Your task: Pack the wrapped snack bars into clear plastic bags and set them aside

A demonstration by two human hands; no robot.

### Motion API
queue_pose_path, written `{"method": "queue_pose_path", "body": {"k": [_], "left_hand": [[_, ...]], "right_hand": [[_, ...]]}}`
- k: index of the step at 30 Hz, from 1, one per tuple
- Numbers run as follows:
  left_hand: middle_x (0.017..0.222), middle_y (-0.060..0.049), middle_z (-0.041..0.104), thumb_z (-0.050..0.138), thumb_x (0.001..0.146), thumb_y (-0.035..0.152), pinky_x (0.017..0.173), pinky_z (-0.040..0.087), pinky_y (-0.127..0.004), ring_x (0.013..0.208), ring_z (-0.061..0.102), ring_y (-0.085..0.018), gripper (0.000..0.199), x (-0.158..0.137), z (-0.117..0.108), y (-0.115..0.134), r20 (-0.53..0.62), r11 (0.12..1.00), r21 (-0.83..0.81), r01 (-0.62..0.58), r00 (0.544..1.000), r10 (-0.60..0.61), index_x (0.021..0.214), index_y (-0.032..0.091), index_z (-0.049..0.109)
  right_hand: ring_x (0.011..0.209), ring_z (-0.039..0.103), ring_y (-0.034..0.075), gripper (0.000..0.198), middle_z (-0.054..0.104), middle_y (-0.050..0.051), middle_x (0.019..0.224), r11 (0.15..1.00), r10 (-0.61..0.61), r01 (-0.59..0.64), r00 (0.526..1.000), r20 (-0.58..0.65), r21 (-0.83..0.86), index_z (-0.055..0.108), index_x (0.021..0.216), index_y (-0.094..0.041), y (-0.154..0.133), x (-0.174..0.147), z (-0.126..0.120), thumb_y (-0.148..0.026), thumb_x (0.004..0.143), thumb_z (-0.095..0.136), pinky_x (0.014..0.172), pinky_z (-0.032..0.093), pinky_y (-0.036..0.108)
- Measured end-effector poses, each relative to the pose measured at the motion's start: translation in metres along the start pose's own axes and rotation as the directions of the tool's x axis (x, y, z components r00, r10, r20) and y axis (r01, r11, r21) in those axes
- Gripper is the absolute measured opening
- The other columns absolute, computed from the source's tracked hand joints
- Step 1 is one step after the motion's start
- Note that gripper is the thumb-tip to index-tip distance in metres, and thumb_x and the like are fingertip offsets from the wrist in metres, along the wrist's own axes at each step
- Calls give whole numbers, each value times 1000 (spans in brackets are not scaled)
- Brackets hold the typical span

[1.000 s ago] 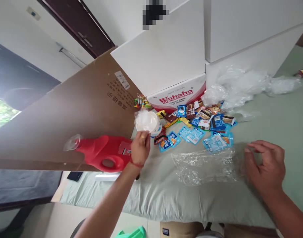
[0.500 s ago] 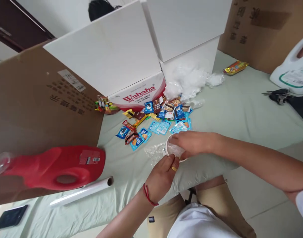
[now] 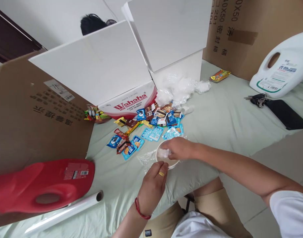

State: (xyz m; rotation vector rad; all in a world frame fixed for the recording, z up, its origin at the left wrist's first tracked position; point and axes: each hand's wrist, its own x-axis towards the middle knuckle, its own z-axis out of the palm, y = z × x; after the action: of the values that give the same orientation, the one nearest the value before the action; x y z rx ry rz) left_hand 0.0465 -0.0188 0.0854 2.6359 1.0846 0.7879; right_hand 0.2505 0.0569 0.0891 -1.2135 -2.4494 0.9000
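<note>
A white paper tub [image 3: 172, 166] stands near the front edge of the cloth-covered table. With thumb and fingers closed, my left hand [image 3: 152, 185] pinches the tub's near rim. My right hand [image 3: 179, 148] reaches over the far right rim, its fingers inside and closed around a bunched piece of clear plastic film [image 3: 163, 152]. More thin film [image 3: 147, 158] sticks out on the tub's left side. Just beyond lie several small snack packets [image 3: 156, 133] in blue, brown, red and yellow wrappers.
A white box with Wahaha print [image 3: 131, 102] stands behind the packets, beside crumpled clear film [image 3: 180, 91]. On the left are a red jug [image 3: 59, 175] and a film roll [image 3: 67, 211]. A white detergent bottle [image 3: 277, 72], keys [image 3: 258, 99] and a phone [image 3: 287, 114] lie right.
My right hand has gathered the film inside the tub into a bunch; before, it lay spread there. My left hand stays at the rim. The whole view has shifted.
</note>
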Motion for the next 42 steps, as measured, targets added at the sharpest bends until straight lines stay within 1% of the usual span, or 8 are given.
{"method": "queue_pose_path", "body": {"k": [5, 8, 10, 20, 26, 32, 38, 42], "left_hand": [[97, -6, 71, 53, 101, 12, 79, 59, -24, 87, 73, -16, 15, -3, -8, -11, -91, 991, 98, 92, 992, -83, 108, 20, 63], [97, -5, 71, 52, 101, 12, 78, 58, -21, 86, 73, -14, 15, -6, -11, -12, -96, 991, 80, 108, 990, -100, 108, 20, 63], [97, -5, 71, 51, 101, 12, 78, 58, -19, 85, 73, -13, 16, -6, -11, -12, -92, 991, 71, 113, 990, -106, 107, 20, 63], [101, -6, 70, 53, 99, 9, 85, 57, -19, 90, 72, -13, 20, 9, -16, 5, -119, 993, 37, 108, 988, -103, 112, 19, 65], [101, -5, 70, 54, 96, 4, 84, 56, -17, 91, 71, -11, 23, 16, -13, 17, -128, 991, -89, 97, 986, -108, 109, 20, 64], [96, -3, 70, 52, 97, 6, 76, 56, -16, 85, 69, -10, 22, 34, 0, 39, -44, 960, -271, 67, 996, -82, 104, 22, 64], [130, -11, 66, 55, 99, 14, 97, 58, -28, 120, 67, -19, 33, 26, 27, 44, -90, 985, -172, 8, 996, -23, 130, 23, 60], [141, -13, 60, 60, 96, 18, 101, 56, -40, 128, 62, -27, 34, -24, 36, -1, -133, 979, 50, 199, 973, -191, 130, 24, 60]], "right_hand": [[102, 69, 25, 49, 74, 6, 116, 955, 139, 36, 822, -553, 293, 67, 134, -19, 56, -19, -71, -31, 87, 66, 90, 53, 34], [111, 63, 31, 43, 67, 11, 123, 934, 296, -342, 573, -764, 105, 71, 125, -20, 110, -17, -100, -29, 83, 68, 99, 49, 41], [107, 62, 32, 39, 61, 14, 128, 820, 396, -571, 518, -758, 39, 71, 122, -21, 145, -3, -103, -28, 84, 66, 94, 50, 42], [120, 57, 35, 52, 56, 27, 137, 723, 585, -691, 620, -523, -11, 55, 136, -3, 190, 91, -89, -9, 84, 59, 105, 47, 44], [132, 53, 38, 61, 40, 25, 157, 844, 390, -527, 727, -565, -96, 52, 145, -8, 152, -3, -108, -21, 87, 66, 112, 45, 47], [119, 64, 22, 54, 48, 13, 156, 982, -187, 189, 959, -212, -13, 54, 147, -28, 39, -123, -60, -48, 98, 64, 93, 55, 32], [86, 68, 17, 24, 72, 6, 99, 994, 112, -112, 991, -77, 0, 73, 104, -21, 53, -179, -64, -29, 103, 50, 75, 50, 26], [82, 67, 22, 23, 73, 9, 98, 780, 504, -600, 771, -389, -178, 74, 100, -19, 145, -191, -124, -32, 96, 56, 72, 46, 30]]}}
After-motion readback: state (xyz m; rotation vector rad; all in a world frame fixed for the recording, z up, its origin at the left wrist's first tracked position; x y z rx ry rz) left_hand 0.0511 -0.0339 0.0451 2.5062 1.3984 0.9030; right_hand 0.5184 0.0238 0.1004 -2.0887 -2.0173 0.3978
